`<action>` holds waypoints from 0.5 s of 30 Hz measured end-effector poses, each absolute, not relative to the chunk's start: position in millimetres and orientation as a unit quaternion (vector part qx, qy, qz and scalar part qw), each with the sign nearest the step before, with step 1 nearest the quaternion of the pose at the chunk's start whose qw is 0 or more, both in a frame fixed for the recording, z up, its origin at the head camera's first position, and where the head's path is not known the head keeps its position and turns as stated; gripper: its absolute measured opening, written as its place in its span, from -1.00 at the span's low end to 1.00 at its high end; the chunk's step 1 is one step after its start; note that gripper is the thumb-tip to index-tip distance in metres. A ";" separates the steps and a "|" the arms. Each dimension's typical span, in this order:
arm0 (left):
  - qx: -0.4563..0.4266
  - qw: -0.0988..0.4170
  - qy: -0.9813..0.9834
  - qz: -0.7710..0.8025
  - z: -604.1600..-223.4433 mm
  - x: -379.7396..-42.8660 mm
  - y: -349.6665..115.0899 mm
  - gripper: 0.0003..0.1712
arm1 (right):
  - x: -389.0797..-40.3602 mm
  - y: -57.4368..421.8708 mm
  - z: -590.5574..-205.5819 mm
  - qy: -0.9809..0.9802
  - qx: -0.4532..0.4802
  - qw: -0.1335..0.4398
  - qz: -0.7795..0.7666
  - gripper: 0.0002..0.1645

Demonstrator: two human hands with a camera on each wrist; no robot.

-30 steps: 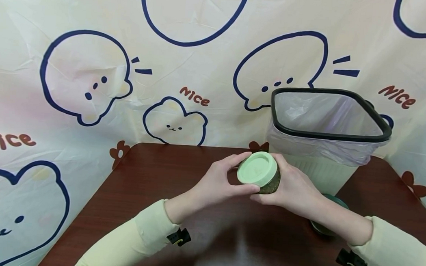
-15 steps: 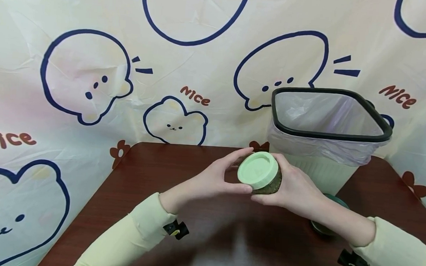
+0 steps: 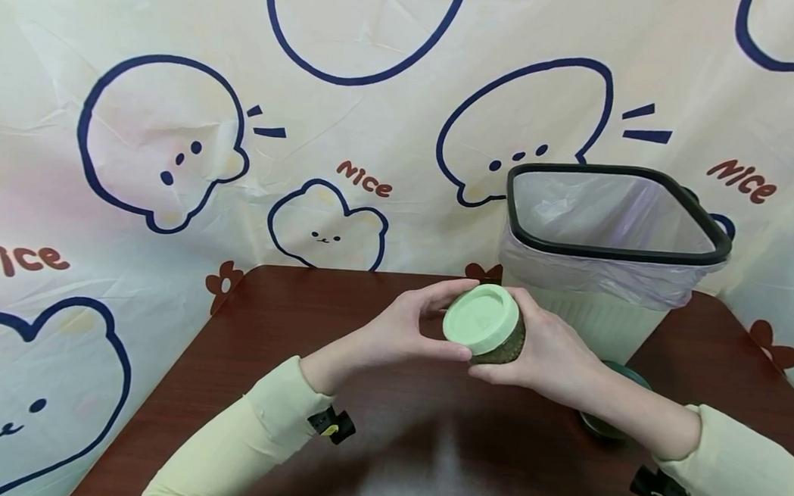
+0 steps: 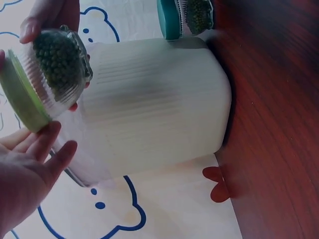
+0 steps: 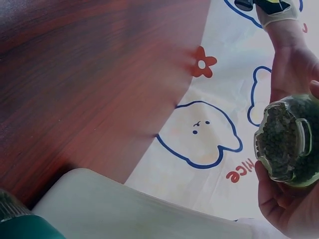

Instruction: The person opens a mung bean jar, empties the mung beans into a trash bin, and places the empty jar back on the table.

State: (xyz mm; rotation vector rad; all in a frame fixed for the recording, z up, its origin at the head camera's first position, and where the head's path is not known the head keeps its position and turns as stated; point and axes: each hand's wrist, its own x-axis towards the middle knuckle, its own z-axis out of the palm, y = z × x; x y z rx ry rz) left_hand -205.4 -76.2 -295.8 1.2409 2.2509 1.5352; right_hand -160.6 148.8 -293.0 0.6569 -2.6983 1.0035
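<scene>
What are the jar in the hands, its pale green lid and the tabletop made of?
Jar: clear glass or hard plastic, glossy; green contents show through. Lid: probably plastic, an even, matte pale green. Table: dark red-brown wood or wood-look laminate, with streaky grain and a soft sheen.

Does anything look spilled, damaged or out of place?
No spill or damage shows. The lined bin looks slightly odd, standing on a table rather than the floor. The tilted jar is held in the right hand.

The clear jar [image 4: 37, 82] has a mint-green lid [image 3: 480, 318] and dark-green grains [image 4: 59, 60]; a second lid [image 4: 169, 19] is teal. Bin [image 3: 604, 325] cream, rim [image 3: 622, 254] black. Bench [image 3: 283, 332] red-brown, wood-grained. Backdrop [image 3: 309, 129] off-white, outlined navy, lettered red.
</scene>
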 end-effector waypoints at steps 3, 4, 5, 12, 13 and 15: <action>0.393 0.053 0.769 0.501 -296.7 -203.2 -74.6 -0.14 | -160.8 149.1 -293.0 -0.909 0.223 0.098 0.338 0.10; 0.387 0.046 0.776 0.496 -296.8 -202.3 -74.1 -0.14 | -160.9 149.2 -293.1 -0.909 0.222 0.098 0.338 0.10; 0.383 0.038 0.781 0.492 -297.0 -201.6 -73.7 -0.15 | -161.1 149.3 -293.5 -0.909 0.222 0.098 0.339 0.10; 0.377 -0.027 0.815 0.440 -294.7 -195.9 -70.5 -0.13 | -163.3 149.1 -295.5 -0.910 0.219 0.102 0.337 0.08; 0.379 -0.033 0.817 0.434 -294.2 -195.4 -70.3 -0.13 | -163.7 149.0 -295.6 -0.910 0.218 0.102 0.337 0.08; 0.380 -0.035 0.820 0.427 -293.8 -195.1 -70.2 -0.11 | -164.3 149.3 -295.8 -0.910 0.219 0.101 0.338 0.07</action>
